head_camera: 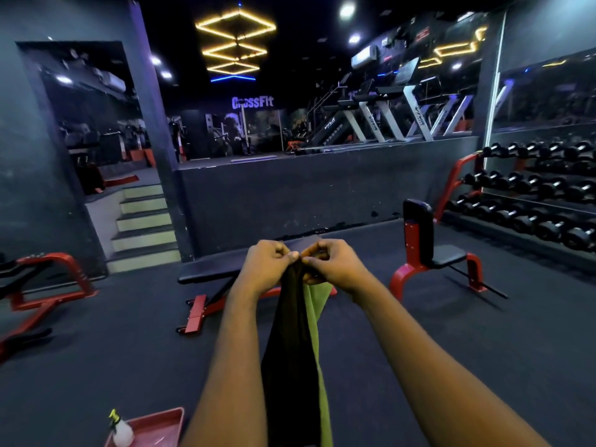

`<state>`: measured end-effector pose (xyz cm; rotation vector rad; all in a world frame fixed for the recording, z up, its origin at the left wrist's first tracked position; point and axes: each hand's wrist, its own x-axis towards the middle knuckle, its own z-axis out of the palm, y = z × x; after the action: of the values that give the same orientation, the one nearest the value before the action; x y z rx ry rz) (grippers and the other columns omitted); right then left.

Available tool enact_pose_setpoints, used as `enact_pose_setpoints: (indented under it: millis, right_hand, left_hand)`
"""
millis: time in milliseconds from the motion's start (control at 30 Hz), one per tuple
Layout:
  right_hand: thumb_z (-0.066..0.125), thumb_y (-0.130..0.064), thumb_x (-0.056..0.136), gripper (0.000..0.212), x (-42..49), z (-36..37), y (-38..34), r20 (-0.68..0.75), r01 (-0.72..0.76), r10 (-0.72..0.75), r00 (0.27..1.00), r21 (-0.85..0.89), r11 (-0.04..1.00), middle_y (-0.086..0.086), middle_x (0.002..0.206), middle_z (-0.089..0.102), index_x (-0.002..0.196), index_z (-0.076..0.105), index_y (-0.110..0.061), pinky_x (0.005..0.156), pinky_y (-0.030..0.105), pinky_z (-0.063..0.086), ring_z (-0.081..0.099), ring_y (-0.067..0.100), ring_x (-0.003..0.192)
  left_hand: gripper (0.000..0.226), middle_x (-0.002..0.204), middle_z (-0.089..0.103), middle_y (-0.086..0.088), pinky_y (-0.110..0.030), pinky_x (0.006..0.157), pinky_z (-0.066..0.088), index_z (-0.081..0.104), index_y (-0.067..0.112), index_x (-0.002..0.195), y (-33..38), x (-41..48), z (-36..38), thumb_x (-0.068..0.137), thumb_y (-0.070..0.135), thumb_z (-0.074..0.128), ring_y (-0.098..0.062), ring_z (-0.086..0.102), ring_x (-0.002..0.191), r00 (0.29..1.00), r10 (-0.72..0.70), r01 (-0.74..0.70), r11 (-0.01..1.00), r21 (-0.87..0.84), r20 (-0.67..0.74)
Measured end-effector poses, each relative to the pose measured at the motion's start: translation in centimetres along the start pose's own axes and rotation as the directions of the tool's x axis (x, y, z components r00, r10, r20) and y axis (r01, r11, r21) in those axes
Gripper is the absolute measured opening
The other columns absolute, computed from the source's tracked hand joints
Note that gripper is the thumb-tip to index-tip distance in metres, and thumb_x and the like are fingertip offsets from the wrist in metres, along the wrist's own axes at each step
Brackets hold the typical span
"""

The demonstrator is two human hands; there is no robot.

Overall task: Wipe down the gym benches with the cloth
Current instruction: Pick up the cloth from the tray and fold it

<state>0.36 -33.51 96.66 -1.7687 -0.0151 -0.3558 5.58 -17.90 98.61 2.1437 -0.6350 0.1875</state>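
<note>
Both hands, left (267, 262) and right (335, 262), pinched the hanging cloth's (290, 350) top edge together, hiding part of the flat bench (206, 269) beyond; tray (154, 427) and spray bottle (121, 430) sat below left.

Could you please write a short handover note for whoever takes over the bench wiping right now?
Left hand and right hand: both pinch the top edge of the cloth, which hangs down, dark with a green layer.
Flat bench is just ahead; the upright seat bench is to its right.
Spray bottle sits in the red tray, lower left.
Done: cloth in hand. Left: no wiping appears started.
</note>
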Motion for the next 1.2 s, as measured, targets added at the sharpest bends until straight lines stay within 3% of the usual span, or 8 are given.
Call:
enact_pose_setpoints:
  millis: [300,500,600,700,833,1000,1067,1200]
  right_hand:
    - [0.060,0.005,0.093,0.012,-0.5,0.2,-0.3,0.106,0.036,-0.045,0.993,0.082,0.996,0.018,0.083,0.070,0.103,0.056,0.000,0.070,0.033,0.062,0.073,0.026,0.076]
    - [0.059,-0.007,0.098,0.013,-0.1,1.0,-0.4,0.007,0.056,-0.057,0.998,0.091,0.994,0.012,0.080,0.070,0.095,0.065,0.005,0.064,0.025,0.061,0.072,0.012,0.067]
    - [0.046,-0.007,0.103,0.026,0.0,0.6,-0.2,0.097,-0.033,0.018,0.995,0.153,0.988,0.021,0.093,0.073,0.102,0.068,0.007,0.073,0.029,0.060,0.073,0.019,0.079]
    - [0.049,0.006,0.097,0.023,0.1,0.1,0.2,0.173,0.004,-0.024,0.985,0.114,0.993,0.022,0.101,0.073,0.108,0.069,0.005,0.084,0.031,0.060,0.073,0.025,0.094]
    - [0.066,0.008,0.087,0.016,0.1,0.6,0.8,0.082,0.086,-0.097,0.992,0.130,0.988,0.025,0.096,0.073,0.102,0.070,0.011,0.079,0.028,0.060,0.073,0.025,0.086]
    - [0.087,-0.014,0.072,0.022,0.6,1.1,2.4,-0.120,0.210,-0.237,0.964,-0.202,0.957,0.004,0.070,0.068,0.076,0.067,-0.004,0.063,0.019,0.052,0.060,0.003,0.063]
    - [0.092,-0.025,0.065,0.033,0.7,0.8,3.1,-0.156,0.202,-0.254,0.955,-0.288,0.936,-0.003,0.071,0.065,0.079,0.065,-0.011,0.059,0.015,0.046,0.053,-0.001,0.060]
    - [0.090,-0.031,0.069,0.035,0.7,-0.4,4.2,0.030,0.172,-0.171,0.985,-0.308,0.936,-0.010,0.091,0.071,0.096,0.071,-0.019,0.073,0.008,0.045,0.062,-0.008,0.081]
  left_hand:
    - [0.023,0.058,0.065,0.003,-0.018,0.049,0.047,0.069,0.010,0.080,-0.9,-0.1,-1.1,0.098,0.016,0.057,-0.002,0.062,0.050,0.997,-0.015,0.020,0.998,-0.067,0.081]
    - [0.029,0.091,0.070,-0.023,-0.032,0.064,0.055,0.064,-0.004,0.103,-0.7,0.2,-1.4,0.103,0.011,0.039,-0.029,0.069,0.076,0.968,-0.091,0.152,0.954,-0.257,0.235]
    - [0.040,0.083,0.070,-0.017,-0.029,0.058,0.054,0.062,-0.004,0.105,-0.4,-0.2,-1.7,0.107,0.025,0.035,-0.020,0.067,0.066,0.948,-0.135,0.238,0.902,-0.361,0.288]
    - [0.051,0.075,0.064,-0.009,-0.031,0.057,0.053,0.061,-0.002,0.108,-0.1,-0.2,-2.2,0.104,0.043,0.037,-0.015,0.059,0.056,0.931,-0.181,0.296,0.883,-0.365,0.318]
    - [0.052,0.090,0.072,-0.019,-0.036,0.065,0.058,0.063,-0.007,0.109,0.2,-0.1,-2.5,0.097,0.044,0.054,-0.023,0.071,0.072,0.915,-0.127,0.238,0.937,-0.257,0.383]
    - [0.031,0.082,0.069,-0.010,-0.034,0.066,0.059,0.069,0.002,0.094,-0.3,0.3,-2.4,0.084,0.031,0.076,-0.016,0.067,0.071,0.913,-0.089,0.133,0.987,-0.085,0.399]
    - [0.023,0.087,0.069,-0.013,-0.037,0.068,0.060,0.068,0.003,0.096,-0.6,0.3,-2.6,0.084,0.020,0.077,-0.020,0.069,0.077,0.904,-0.088,0.136,0.987,-0.084,0.417]
    - [0.013,0.088,0.067,-0.014,-0.045,0.075,0.059,0.066,0.001,0.100,-0.8,-0.2,-2.8,0.089,0.007,0.069,-0.024,0.066,0.080,0.883,-0.069,0.118,0.990,-0.077,0.464]
